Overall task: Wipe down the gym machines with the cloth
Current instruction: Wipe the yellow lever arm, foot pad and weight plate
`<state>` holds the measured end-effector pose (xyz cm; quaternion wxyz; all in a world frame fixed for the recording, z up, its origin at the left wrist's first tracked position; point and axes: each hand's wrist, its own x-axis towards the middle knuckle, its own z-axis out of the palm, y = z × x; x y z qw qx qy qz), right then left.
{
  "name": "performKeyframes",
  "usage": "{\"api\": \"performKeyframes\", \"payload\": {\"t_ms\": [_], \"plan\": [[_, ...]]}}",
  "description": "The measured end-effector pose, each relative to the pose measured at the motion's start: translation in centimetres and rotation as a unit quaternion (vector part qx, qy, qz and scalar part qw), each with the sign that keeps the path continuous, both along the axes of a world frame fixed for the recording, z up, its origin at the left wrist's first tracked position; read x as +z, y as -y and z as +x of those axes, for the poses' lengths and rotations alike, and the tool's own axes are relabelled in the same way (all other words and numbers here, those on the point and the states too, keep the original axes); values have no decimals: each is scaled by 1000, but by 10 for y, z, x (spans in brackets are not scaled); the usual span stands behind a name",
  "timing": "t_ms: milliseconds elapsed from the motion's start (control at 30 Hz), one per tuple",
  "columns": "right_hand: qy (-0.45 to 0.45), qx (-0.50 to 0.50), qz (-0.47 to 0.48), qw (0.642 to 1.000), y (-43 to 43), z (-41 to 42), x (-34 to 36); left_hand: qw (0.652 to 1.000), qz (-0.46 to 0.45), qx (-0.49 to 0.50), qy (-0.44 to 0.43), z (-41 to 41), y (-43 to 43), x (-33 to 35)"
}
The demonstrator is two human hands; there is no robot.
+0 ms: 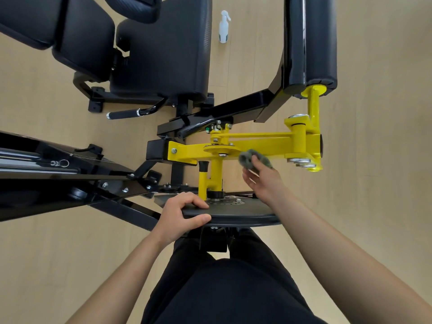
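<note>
Our right hand [261, 181] pinches the bunched grey cloth [253, 159] in curled fingers against the lower edge of the yellow arm [264, 140], just beside its round hub [222, 149]. Our left hand [184, 213] clamps the near-left rim of the black disc [245, 215], fingers on top and thumb along the edge. We judge the cloth could snag on the bolts [222, 155] by the hub, or a hard push could swing the arm and nip our fingers.
</note>
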<state>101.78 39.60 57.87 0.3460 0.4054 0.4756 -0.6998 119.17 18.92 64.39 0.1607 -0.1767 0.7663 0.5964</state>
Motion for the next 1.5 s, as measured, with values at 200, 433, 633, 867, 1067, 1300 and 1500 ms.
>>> {"api": "performKeyframes", "payload": {"t_ms": [200,433,633,867,1067,1300,1500], "plan": [[-328,549,150,754,41,-1,-7,998,-41,35,-26,6,-5,1],[-582,716,119,367,67,6,-23,981,-134,138,-33,26,-24,2],[-559,729,91,383,36,-3,-34,983,-122,140,4,25,-22,0],[-380,655,155,634,23,-18,-55,982,-111,151,28,25,-26,2],[-326,668,133,656,58,7,-49,982,-106,150,38,23,-25,4],[-298,673,81,672,25,-27,5,986,-108,120,51,22,-20,8],[-326,553,115,758,-8,-9,55,990,-111,66,55,21,-11,10]]}}
